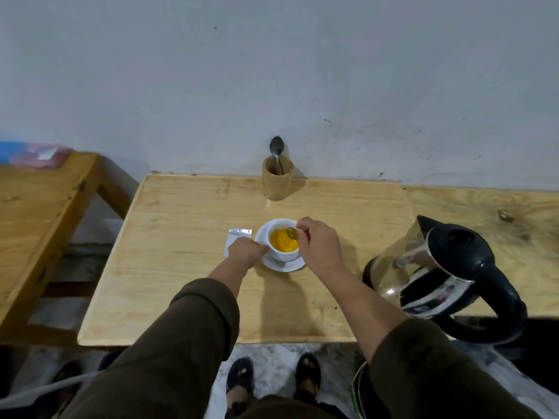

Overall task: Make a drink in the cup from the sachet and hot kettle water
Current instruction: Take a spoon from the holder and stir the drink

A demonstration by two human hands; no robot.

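Observation:
A white cup (pixel 282 254) full of yellow drink stands on a white saucer (pixel 284 265) in the middle of the wooden table. My left hand (pixel 245 251) grips the cup's left side, where the handle seems to be. My right hand (pixel 319 244) pinches a small spoon (pixel 292 232) whose bowl dips into the drink. The silver sachet (pixel 237 237) lies flat on the table just left of the saucer, partly hidden by my left hand. The glass kettle (pixel 435 276) with a black lid and handle stands at the right.
A wooden holder (pixel 276 181) with another spoon (pixel 276 148) stands at the table's (pixel 181 267) back edge against the wall. A second wooden table (pixel 36 213) is at the left. My feet in sandals show below the front edge.

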